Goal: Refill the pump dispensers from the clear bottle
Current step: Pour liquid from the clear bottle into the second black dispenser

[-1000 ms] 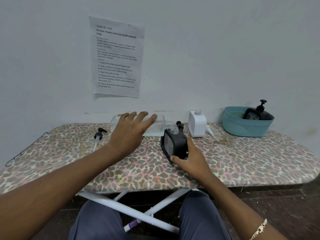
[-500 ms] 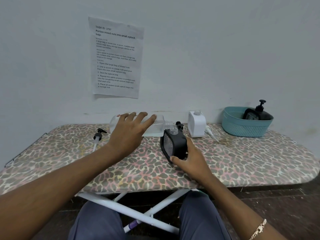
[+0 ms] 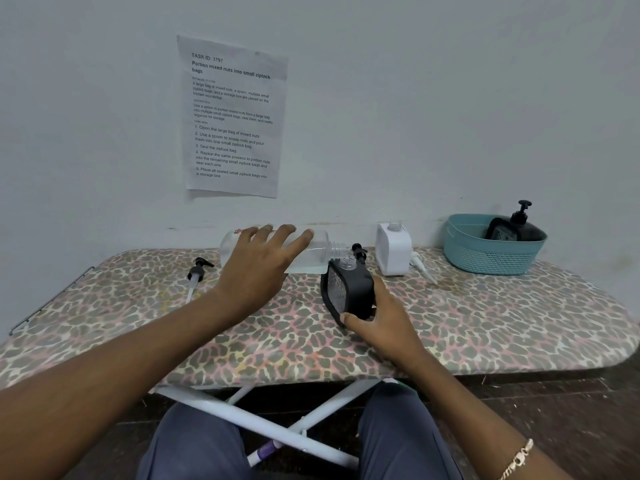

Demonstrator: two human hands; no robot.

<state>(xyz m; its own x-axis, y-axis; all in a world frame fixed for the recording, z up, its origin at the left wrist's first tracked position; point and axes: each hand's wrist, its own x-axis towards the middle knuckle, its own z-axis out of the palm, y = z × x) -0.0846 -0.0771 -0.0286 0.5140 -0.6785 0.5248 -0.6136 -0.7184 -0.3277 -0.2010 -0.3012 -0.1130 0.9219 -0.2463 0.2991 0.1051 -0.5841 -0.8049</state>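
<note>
Clear plastic bottle (image 3: 317, 256) first, since the pour depends on it. In the head view you hold it above the far side of the leopard-print board cover (image 3: 485, 323). Its long axis lies almost level, base to the left and threaded neck to the right. Your left hand (image 3: 263, 268) grips it from above with the fingers spread over the body; the thumb is hidden underneath.

The neck ends just above and touching, or nearly touching, the open mouth of the black square dispenser (image 3: 349, 292). That dispenser stands tilted just right of the bottle. Your right hand (image 3: 384, 323) steadies it, thumb on the near face and fingers wrapped round the back.

So the target sits to the right of your left fingers and slightly nearer. Raising the bottle's base would likely speed the flow.

A loose black pump head (image 3: 197, 271) lies to the left, and a white square dispenser (image 3: 393, 251) stands far right.

Compared with half a second ago, nothing has visibly shifted: same tilt, same grips. I cannot tell whether the liquid level changed.
</note>
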